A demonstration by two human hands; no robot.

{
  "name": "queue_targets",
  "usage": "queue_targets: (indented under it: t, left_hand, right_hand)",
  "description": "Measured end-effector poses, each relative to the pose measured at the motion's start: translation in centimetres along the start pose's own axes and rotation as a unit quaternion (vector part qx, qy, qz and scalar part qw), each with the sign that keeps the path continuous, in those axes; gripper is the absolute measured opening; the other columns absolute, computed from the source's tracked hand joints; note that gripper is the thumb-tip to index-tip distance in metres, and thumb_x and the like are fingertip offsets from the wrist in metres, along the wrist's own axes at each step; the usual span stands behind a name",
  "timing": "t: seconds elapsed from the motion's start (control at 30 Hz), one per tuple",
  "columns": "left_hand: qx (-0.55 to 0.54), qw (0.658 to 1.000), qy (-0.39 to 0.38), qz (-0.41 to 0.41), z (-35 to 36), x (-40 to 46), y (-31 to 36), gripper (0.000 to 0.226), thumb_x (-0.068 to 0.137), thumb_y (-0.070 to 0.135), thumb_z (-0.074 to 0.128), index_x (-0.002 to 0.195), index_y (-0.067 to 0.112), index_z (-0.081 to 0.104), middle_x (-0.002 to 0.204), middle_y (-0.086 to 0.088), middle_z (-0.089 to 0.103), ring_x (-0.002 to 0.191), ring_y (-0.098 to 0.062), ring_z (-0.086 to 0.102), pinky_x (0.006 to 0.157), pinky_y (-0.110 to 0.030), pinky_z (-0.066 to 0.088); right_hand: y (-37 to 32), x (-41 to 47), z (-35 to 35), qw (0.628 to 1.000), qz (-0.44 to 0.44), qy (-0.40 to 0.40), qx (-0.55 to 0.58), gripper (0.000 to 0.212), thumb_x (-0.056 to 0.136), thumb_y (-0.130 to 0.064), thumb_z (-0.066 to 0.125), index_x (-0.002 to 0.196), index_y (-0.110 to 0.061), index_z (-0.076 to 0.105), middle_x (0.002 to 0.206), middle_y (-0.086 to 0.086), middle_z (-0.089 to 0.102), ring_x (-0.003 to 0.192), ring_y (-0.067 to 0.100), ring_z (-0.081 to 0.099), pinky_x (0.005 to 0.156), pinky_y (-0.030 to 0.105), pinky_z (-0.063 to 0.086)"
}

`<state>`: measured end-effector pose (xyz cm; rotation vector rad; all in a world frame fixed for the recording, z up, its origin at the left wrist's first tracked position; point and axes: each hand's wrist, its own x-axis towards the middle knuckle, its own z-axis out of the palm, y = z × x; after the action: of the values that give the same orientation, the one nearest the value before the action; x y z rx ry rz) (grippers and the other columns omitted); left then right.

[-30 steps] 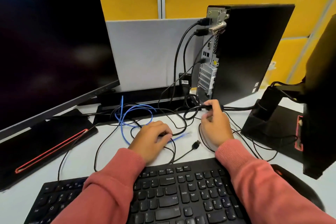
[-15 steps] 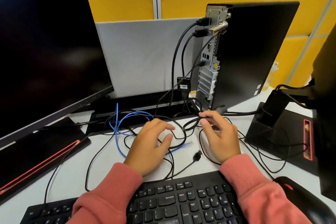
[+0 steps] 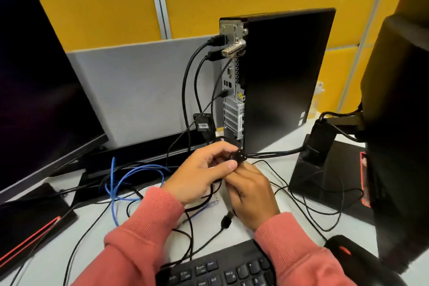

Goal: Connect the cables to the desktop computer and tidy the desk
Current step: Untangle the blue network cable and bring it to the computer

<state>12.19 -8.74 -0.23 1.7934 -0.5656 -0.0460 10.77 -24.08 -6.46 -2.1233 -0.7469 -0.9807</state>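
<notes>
Hands meet at frame centre: left hand (image 3: 202, 174) and right hand (image 3: 251, 195) both pinch a black plug (image 3: 239, 158), probably orienting it for the desktop computer (image 3: 283, 76) just above.

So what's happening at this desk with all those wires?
A person in a pink sweatshirt is hooking up a desktop computer. Both the left hand and right hand hold a black plug just in front of the tower's rear panel, low down; it isn't plugged in yet. Several black cables already run into the upper ports. A blue cable and a loose USB plug lie tangled on the desk behind the keyboard.
</notes>
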Motion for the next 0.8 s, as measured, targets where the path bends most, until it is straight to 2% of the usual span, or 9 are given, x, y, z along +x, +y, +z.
queue_targets:
  t: [0.13, 0.2, 0.3, 0.37, 0.47, 0.53, 0.63, 0.73, 0.8]
  left_hand:
    - [-0.045, 0.999, 0.000, 0.000, -0.6, -0.5, -1.0, 0.030, 0.096, 0.017, 0.062, 0.124, 0.007, 0.064, 0.118, -0.016, 0.070, 0.117, -0.035, 0.063, 0.105, -0.044, 0.048]
    - [-0.068, 0.998, 0.006, -0.005, -0.6, -0.6, -1.2, 0.031, 0.097, 0.017, 0.060, 0.125, 0.007, 0.063, 0.116, -0.013, 0.072, 0.116, -0.030, 0.065, 0.104, -0.041, 0.050]
    - [-0.067, 0.997, 0.031, 0.001, -0.6, -0.3, -1.3, 0.028, 0.102, 0.015, 0.058, 0.128, 0.007, 0.063, 0.104, -0.008, 0.073, 0.103, -0.015, 0.067, 0.093, -0.027, 0.052]
    - [-0.035, 0.997, 0.063, 0.002, -0.5, 0.3, -1.5, 0.026, 0.105, 0.012, 0.053, 0.129, 0.012, 0.064, 0.088, -0.005, 0.065, 0.087, -0.010, 0.062, 0.082, -0.021, 0.051]
    - [0.009, 0.993, 0.114, -0.010, -0.1, 1.5, -2.0, 0.025, 0.107, 0.018, 0.051, 0.128, 0.026, 0.061, 0.075, 0.002, 0.051, 0.071, -0.010, 0.050, 0.070, -0.024, 0.045]
    - [0.050, 0.988, 0.142, -0.019, 0.3, 2.2, -2.6, 0.018, 0.107, 0.022, 0.051, 0.122, 0.027, 0.059, 0.069, 0.008, 0.047, 0.066, -0.008, 0.045, 0.067, -0.026, 0.041]
    - [0.091, 0.979, 0.180, -0.037, 0.6, 3.2, -3.1, 0.012, 0.107, 0.025, 0.050, 0.104, 0.026, 0.062, 0.061, 0.017, 0.052, 0.059, -0.001, 0.043, 0.060, -0.019, 0.036]
    - [0.157, 0.965, 0.198, -0.069, 0.6, 4.2, -4.0, 0.018, 0.106, 0.031, 0.050, 0.101, 0.023, 0.065, 0.069, 0.010, 0.058, 0.063, -0.005, 0.051, 0.062, -0.026, 0.040]
    - [0.207, 0.954, 0.191, -0.103, 0.6, 4.5, -5.2, 0.023, 0.106, 0.038, 0.047, 0.102, 0.024, 0.066, 0.081, 0.000, 0.066, 0.077, -0.020, 0.062, 0.071, -0.036, 0.049]
  right_hand:
    - [0.0, 0.0, 0.1, 0.998, 0.021, -0.046, 0.027, 0.032, 0.091, -0.008, 0.054, 0.114, -0.021, 0.072, 0.105, -0.001, 0.071, 0.097, 0.022, 0.064, 0.081, 0.040, 0.055]
    - [-0.1, 0.1, 0.1, 0.997, 0.031, -0.053, 0.051, 0.032, 0.093, -0.011, 0.052, 0.116, -0.021, 0.072, 0.107, -0.003, 0.070, 0.096, 0.019, 0.064, 0.079, 0.039, 0.055]
    - [-0.2, 0.1, -0.1, 0.990, 0.065, -0.042, 0.114, 0.031, 0.094, -0.009, 0.057, 0.117, -0.021, 0.073, 0.110, -0.008, 0.070, 0.099, 0.010, 0.066, 0.082, 0.033, 0.057]
    - [-0.1, 0.1, -0.1, 0.985, 0.100, -0.031, 0.140, 0.028, 0.094, -0.008, 0.061, 0.115, -0.018, 0.076, 0.107, -0.010, 0.071, 0.098, 0.006, 0.066, 0.082, 0.029, 0.057]
    - [0.1, 0.0, 0.0, 0.976, 0.146, -0.051, 0.154, 0.024, 0.093, -0.015, 0.061, 0.111, -0.019, 0.077, 0.100, -0.015, 0.070, 0.089, 0.008, 0.066, 0.075, 0.027, 0.055]
    - [0.1, 0.1, 0.1, 0.971, 0.172, -0.059, 0.157, 0.024, 0.093, -0.022, 0.060, 0.109, -0.021, 0.078, 0.096, -0.017, 0.069, 0.083, 0.011, 0.066, 0.071, 0.030, 0.054]
    - [0.7, 0.2, 0.0, 0.962, 0.216, -0.022, 0.166, 0.020, 0.091, -0.018, 0.063, 0.104, -0.022, 0.078, 0.093, -0.015, 0.071, 0.079, 0.011, 0.067, 0.071, 0.032, 0.053]
    - [1.3, 0.2, 0.2, 0.951, 0.258, -0.033, 0.164, 0.022, 0.093, -0.011, 0.066, 0.105, -0.025, 0.077, 0.096, -0.016, 0.072, 0.083, 0.011, 0.068, 0.076, 0.034, 0.055]
    - [1.7, 0.2, 0.5, 0.945, 0.285, -0.055, 0.151, 0.026, 0.092, -0.009, 0.066, 0.106, -0.028, 0.076, 0.093, -0.016, 0.072, 0.079, 0.010, 0.066, 0.075, 0.034, 0.056]
